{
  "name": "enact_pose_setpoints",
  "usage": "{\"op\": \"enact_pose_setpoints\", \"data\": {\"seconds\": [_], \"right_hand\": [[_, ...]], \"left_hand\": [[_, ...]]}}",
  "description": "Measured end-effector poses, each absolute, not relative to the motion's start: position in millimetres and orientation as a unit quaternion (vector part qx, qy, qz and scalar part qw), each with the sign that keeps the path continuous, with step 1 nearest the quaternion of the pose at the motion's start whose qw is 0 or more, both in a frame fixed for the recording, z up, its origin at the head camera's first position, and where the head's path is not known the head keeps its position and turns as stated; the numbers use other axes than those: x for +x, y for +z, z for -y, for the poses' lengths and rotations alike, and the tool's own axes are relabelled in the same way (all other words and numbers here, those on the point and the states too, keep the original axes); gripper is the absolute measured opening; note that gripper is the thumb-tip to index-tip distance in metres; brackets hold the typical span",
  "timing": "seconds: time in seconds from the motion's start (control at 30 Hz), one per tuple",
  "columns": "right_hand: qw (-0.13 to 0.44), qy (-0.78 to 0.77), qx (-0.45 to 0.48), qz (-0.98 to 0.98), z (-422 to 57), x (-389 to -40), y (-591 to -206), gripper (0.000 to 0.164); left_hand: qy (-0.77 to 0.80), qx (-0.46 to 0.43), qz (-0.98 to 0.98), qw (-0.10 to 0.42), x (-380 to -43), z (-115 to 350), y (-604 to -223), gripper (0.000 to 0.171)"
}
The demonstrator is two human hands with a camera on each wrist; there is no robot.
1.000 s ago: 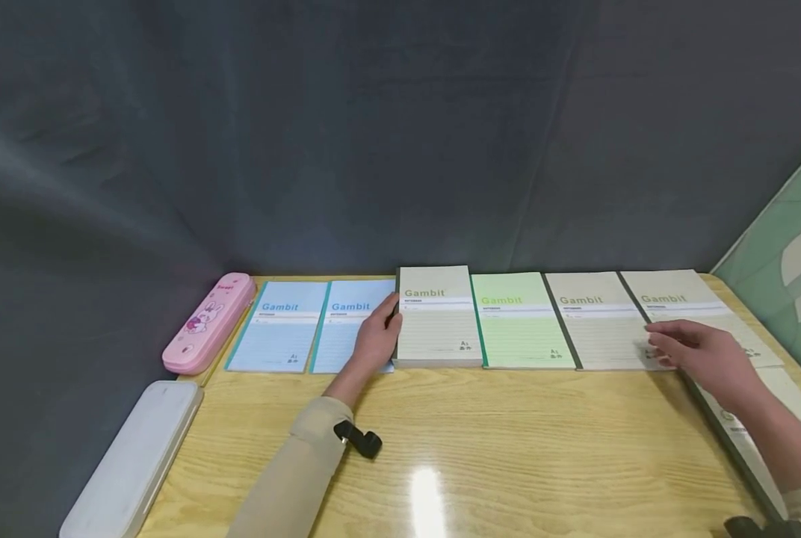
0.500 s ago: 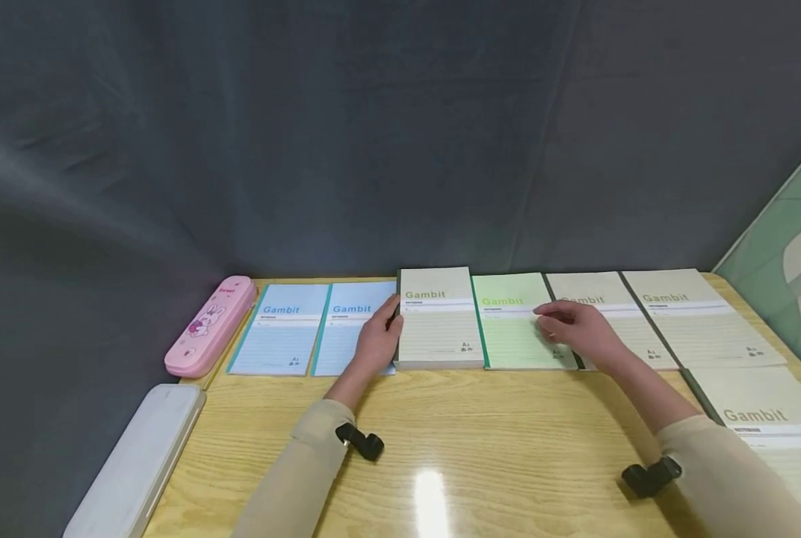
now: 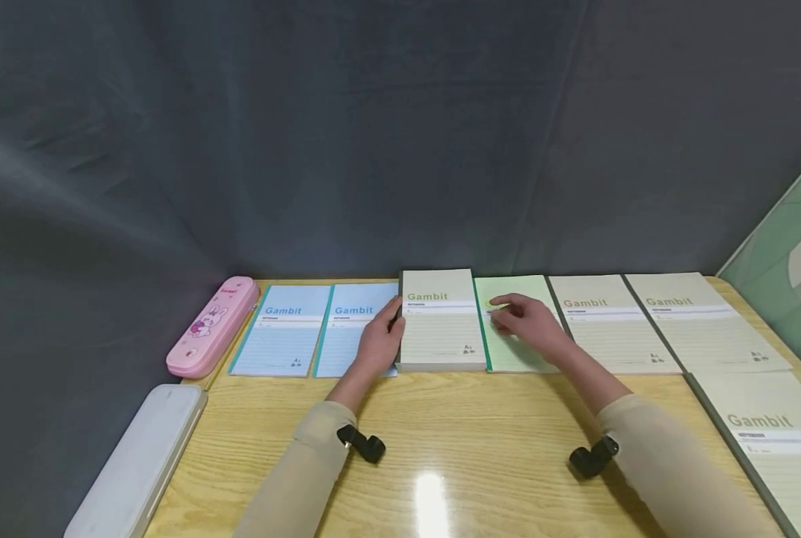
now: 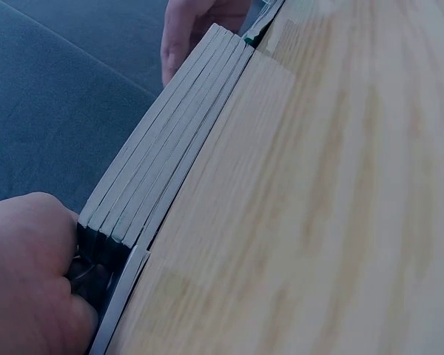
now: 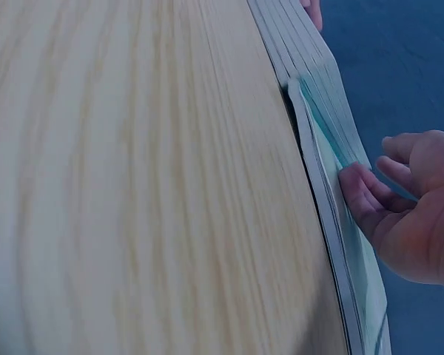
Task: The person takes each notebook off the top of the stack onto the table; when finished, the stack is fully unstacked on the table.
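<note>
A stack of several notebooks with a grey cover (image 3: 441,321) on top lies near the table's back edge. My left hand (image 3: 376,340) touches its dark spine side, with the thumb and fingers against that edge; part of the fingers is hidden. In the left wrist view the layers of the stack (image 4: 166,140) show, with the left hand (image 4: 29,274) at the spine corner. My right hand (image 3: 531,325) is over the green notebook (image 3: 508,286), right of the stack, with loosely bent fingers and nothing in them. In the right wrist view its fingertips (image 5: 351,177) are close to the green cover.
Two blue notebooks (image 3: 282,336) lie left of the stack. Right of the green one lie grey notebooks (image 3: 612,336), with another grey notebook (image 3: 770,441) nearer the front. A pink pencil case (image 3: 212,325) and a white case (image 3: 138,459) line the left edge. A dark curtain (image 3: 400,134) hangs behind.
My right hand has moved left, from over the grey notebooks at the right across to the green notebook. The left hand has stayed at the stack's spine.
</note>
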State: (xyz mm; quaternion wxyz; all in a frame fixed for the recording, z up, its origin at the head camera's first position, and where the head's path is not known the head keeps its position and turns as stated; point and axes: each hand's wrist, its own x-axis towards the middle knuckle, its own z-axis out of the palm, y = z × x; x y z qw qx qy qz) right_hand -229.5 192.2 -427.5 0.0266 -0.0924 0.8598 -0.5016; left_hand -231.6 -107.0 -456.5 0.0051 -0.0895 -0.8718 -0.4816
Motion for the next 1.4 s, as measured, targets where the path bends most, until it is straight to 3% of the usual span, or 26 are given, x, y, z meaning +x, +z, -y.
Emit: {"op": "enact_pose_setpoints", "data": {"seconds": [0.23,0.53,0.93,1.4], "right_hand": [[0.038,-0.570,-0.066,-0.818,-168,-236,-428,0.039],[0.042,-0.505,-0.053,-0.860,-154,-242,-428,0.045],[0.042,-0.496,-0.050,-0.866,-161,-245,-425,0.039],[0.084,-0.579,-0.028,-0.811,-178,-237,-428,0.042]], "left_hand": [[-0.485,-0.093,0.869,0.005,-232,107,-457,0.050],[-0.486,-0.094,0.869,0.009,-232,107,-459,0.050],[-0.493,-0.082,0.866,-0.005,-234,106,-458,0.053],[-0.471,-0.081,0.878,0.001,-233,106,-457,0.051]]}}
